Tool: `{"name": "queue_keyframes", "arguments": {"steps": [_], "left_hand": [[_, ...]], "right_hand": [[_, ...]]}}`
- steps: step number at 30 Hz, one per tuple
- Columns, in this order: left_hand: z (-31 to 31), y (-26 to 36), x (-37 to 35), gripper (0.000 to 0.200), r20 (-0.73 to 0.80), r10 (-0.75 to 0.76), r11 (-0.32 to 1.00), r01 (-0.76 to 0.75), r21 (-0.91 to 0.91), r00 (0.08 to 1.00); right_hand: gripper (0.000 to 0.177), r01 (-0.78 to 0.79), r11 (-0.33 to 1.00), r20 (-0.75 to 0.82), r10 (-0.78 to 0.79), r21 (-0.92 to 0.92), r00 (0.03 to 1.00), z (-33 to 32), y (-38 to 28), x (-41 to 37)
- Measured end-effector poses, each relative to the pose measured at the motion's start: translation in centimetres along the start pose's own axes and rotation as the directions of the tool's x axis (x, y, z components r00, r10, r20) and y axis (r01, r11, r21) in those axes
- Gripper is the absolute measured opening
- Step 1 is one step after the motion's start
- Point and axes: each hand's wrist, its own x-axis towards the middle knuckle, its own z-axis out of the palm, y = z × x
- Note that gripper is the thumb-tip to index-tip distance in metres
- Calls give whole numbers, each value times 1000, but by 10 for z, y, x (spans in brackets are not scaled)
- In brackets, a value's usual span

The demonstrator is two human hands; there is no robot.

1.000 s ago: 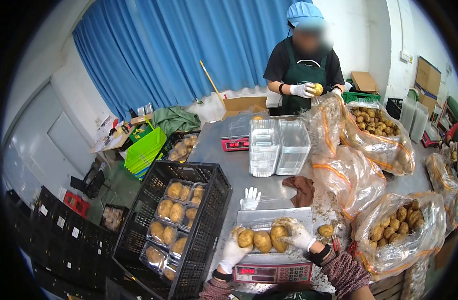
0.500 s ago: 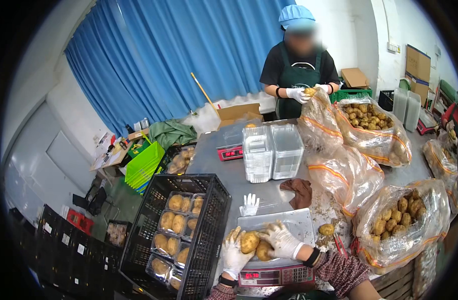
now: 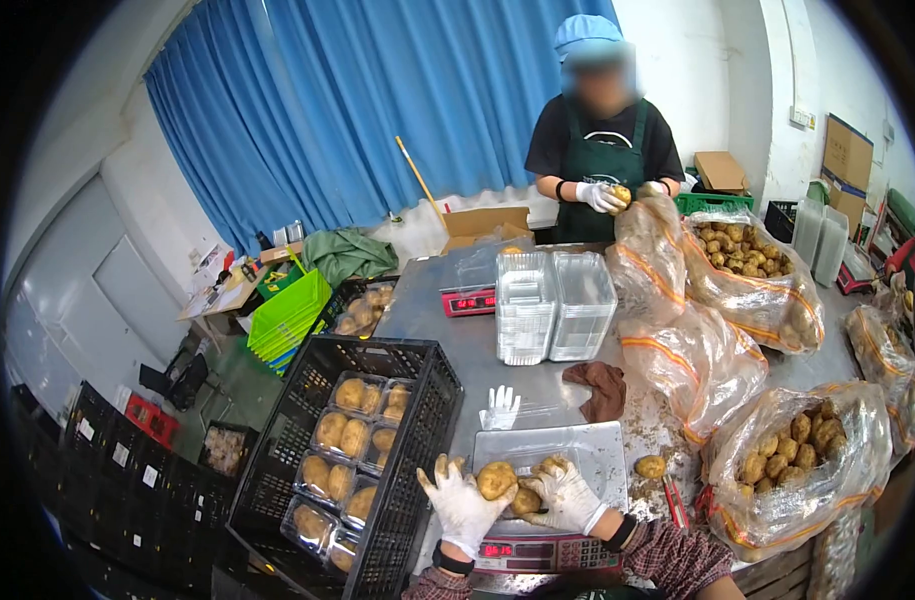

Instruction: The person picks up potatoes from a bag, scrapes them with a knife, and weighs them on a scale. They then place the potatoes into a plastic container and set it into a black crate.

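My left hand (image 3: 462, 507), in a white glove, has its fingers spread at the left side of the scale, its thumb side against a potato (image 3: 496, 480). My right hand (image 3: 569, 497), also gloved, curls around a second potato (image 3: 524, 501), its fingertips over the top. Both potatoes are above the metal pan (image 3: 597, 455) of a weighing scale with a lit red display (image 3: 512, 550). Whether a clear tray lies under the potatoes I cannot make out.
Left stands a black crate (image 3: 432, 400) with potatoes in clear boxes. Ahead are stacked clear trays (image 3: 582, 300), a loose white glove (image 3: 499, 408) and a brown cloth (image 3: 599, 390). Right lie a single potato (image 3: 650, 467) and an open potato bag (image 3: 847, 500). A co-worker (image 3: 602, 150) stands opposite.
My left hand has shifted left and its fingers have spread away from the potato. My right hand stays at the potatoes. The co-worker's hands, with a potato, have moved slightly.
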Motion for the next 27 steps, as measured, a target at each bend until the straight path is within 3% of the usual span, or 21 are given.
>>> {"name": "queue_keyframes", "arguments": {"steps": [2,5,7,8,10,11,12,14,16,18,19,20,21,22,24,25,26,27], "left_hand": [[6,-6,8,75,-69,48,995,-41,87,996],[-1,-9,28,77,168,125,987,-140,82,978],[5,-12,37,77,165,187,978,-200,63,968],[8,-12,42,78,164,247,965,-258,47,955],[11,-8,43,68,139,270,959,-279,51,953],[15,-8,41,63,113,219,957,-191,-219,969],[19,-7,41,59,104,164,876,-96,-473,981],[26,-7,34,50,83,141,864,-82,-497,987],[41,-17,27,46,114,58,557,63,-828,992],[56,-32,18,42,86,70,526,37,-850,994],[63,-38,12,39,55,-34,387,63,-920,998],[65,-45,8,37,39,-141,239,72,-968,989],[56,-52,3,34,89,-156,250,127,-960,984],[52,-60,-1,33,128,-144,254,162,-953,981],[53,-70,-7,34,200,-116,128,214,-968,973],[52,-72,-10,34,201,-122,127,216,-968,972],[47,-73,-12,35,232,-80,192,243,-951,969],[43,-74,-15,38,265,-42,259,266,-928,963]], "right_hand": [[55,38,999,33,-38,3,999,-3,1,3],[55,138,990,62,-140,29,988,-1,4,4],[51,203,975,-15,-202,92,979,-2,7,4],[51,201,976,-15,-200,89,980,-2,9,3],[44,33,997,-52,-29,76,998,0,16,1],[38,-64,990,-55,71,128,996,-1,20,0],[38,-67,990,-56,74,128,996,-1,21,0],[37,48,993,-39,-44,108,998,-3,18,-4],[36,81,987,-42,-76,137,996,-2,20,-6],[37,-135,945,-240,211,298,948,-7,29,-8],[39,-244,870,-299,392,429,870,3,44,-9],[46,-347,679,-167,570,647,805,2,59,-6],[53,-370,550,-102,648,749,755,10,78,-3],[60,-460,545,-33,669,701,742,18,101,-1],[62,-455,494,5,673,741,739,37,125,7],[59,-440,110,227,732,891,642,44,133,13],[55,-361,-295,459,690,885,560,44,134,18],[55,-300,-470,546,578,830,606,42,136,20]]}}
